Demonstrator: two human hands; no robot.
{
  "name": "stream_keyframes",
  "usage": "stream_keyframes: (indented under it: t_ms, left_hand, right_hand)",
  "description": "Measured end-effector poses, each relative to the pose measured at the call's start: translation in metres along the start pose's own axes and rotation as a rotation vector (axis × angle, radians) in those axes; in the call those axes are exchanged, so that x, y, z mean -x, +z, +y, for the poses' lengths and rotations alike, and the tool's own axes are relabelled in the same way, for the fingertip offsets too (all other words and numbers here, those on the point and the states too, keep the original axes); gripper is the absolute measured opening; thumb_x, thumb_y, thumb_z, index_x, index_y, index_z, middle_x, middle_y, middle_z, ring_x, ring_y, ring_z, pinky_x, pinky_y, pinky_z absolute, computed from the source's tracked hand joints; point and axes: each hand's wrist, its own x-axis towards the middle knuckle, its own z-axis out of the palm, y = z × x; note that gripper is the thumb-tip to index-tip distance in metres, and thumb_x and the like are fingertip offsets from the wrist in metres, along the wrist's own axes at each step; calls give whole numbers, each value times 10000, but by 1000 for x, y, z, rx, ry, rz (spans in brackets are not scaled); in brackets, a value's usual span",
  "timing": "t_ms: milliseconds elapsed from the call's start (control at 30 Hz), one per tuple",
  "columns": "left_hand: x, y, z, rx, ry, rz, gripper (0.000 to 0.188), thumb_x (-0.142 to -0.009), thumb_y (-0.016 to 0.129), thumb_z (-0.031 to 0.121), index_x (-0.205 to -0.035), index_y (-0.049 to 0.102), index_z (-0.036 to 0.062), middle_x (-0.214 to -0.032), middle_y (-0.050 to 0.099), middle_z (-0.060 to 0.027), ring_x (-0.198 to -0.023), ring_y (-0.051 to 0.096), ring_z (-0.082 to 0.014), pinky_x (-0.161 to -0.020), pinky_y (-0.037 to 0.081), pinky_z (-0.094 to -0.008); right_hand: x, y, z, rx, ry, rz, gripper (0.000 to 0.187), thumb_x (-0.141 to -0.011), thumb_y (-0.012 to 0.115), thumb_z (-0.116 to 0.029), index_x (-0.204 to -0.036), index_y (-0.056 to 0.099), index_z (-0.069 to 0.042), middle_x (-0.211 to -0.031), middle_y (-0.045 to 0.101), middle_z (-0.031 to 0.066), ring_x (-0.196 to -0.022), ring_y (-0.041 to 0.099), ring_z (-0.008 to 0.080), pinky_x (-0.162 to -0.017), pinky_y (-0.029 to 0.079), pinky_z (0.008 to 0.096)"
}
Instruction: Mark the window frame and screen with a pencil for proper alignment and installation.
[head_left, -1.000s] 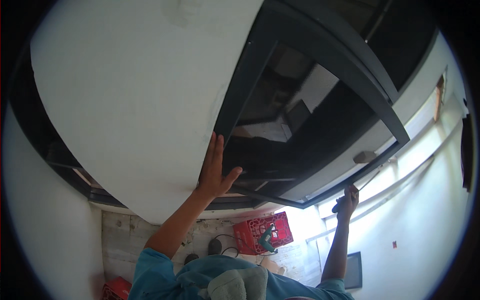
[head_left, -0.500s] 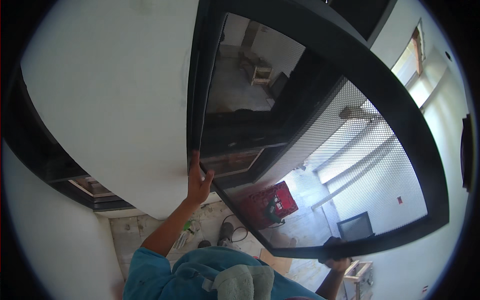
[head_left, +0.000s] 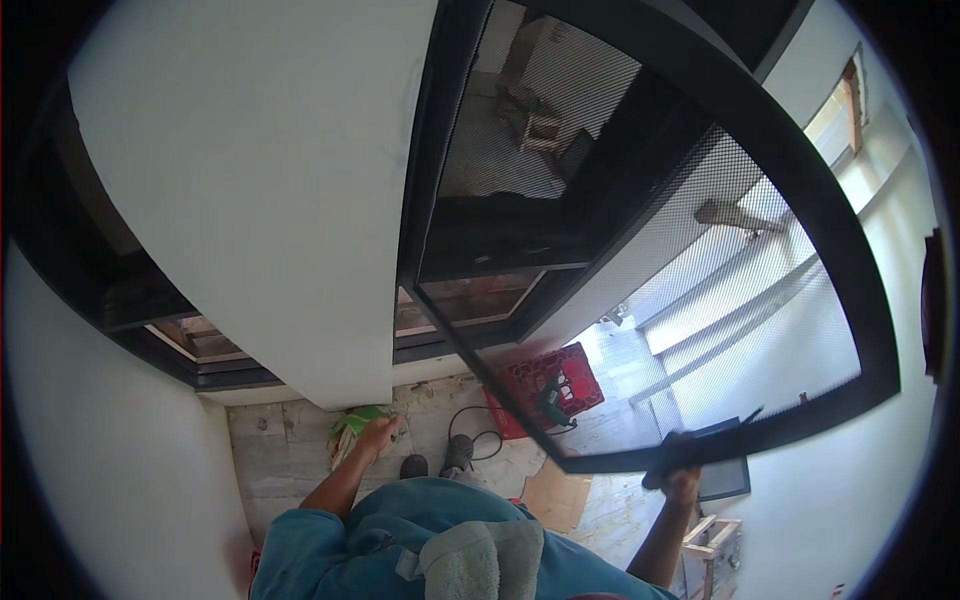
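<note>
A large black-framed mesh screen [head_left: 870, 330] stands swung out in front of me, its edge beside a black window frame [head_left: 425, 180]. At the screen's lower edge, my right hand [head_left: 683, 484] is closed around a dark hand tool [head_left: 662, 464] whose kind I cannot make out; a thin dark rod shows past the frame nearby. My left hand [head_left: 377, 437] is lowered below the white panel [head_left: 300, 200], off the screen. Its fingers are curled together, and anything between them is too small to see. Behind it, a green bag [head_left: 345, 428] lies on the floor.
A red crate [head_left: 580, 365] with a dark green power tool [head_left: 552, 402] and its cable stands on the tiled floor beyond the screen. Cardboard [head_left: 556, 496], a wooden stool [head_left: 712, 538] and a dark framed panel [head_left: 735, 480] are at the right.
My left hand has let go of the frame's edge and dropped toward the floor. In the view, the screen's lower corner sits a little higher and further right; my right hand stays beside its lower edge.
</note>
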Motion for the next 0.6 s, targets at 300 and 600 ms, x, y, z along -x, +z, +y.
stream_keyframes:
  t_ms: [300, 600]
  left_hand:
    - [34, 14, -143, -225, -195, 168, 654, -751, 591, 582, -902, 686, -47, -898, 663, -274, -904, 643, -402, -804, 477, -455]
    - [67, 45, -178, -55, -254, 291, 536, -830, 589, 447, -817, 651, -84, -814, 645, -265, -812, 631, -401, -716, 457, -483]
  right_hand:
    - [-190, 80, -79, -115, -239, 178, 231, -913, 575, -226, -1017, 565, -20, -548, 474, 14, -476, 512, 100, -457, 460, 245]
    - [-365, 166, -92, -134, -271, 197, 278, -876, 613, -183, -1111, 579, -38, -669, 531, 55, -451, 483, 98, -411, 420, 249]
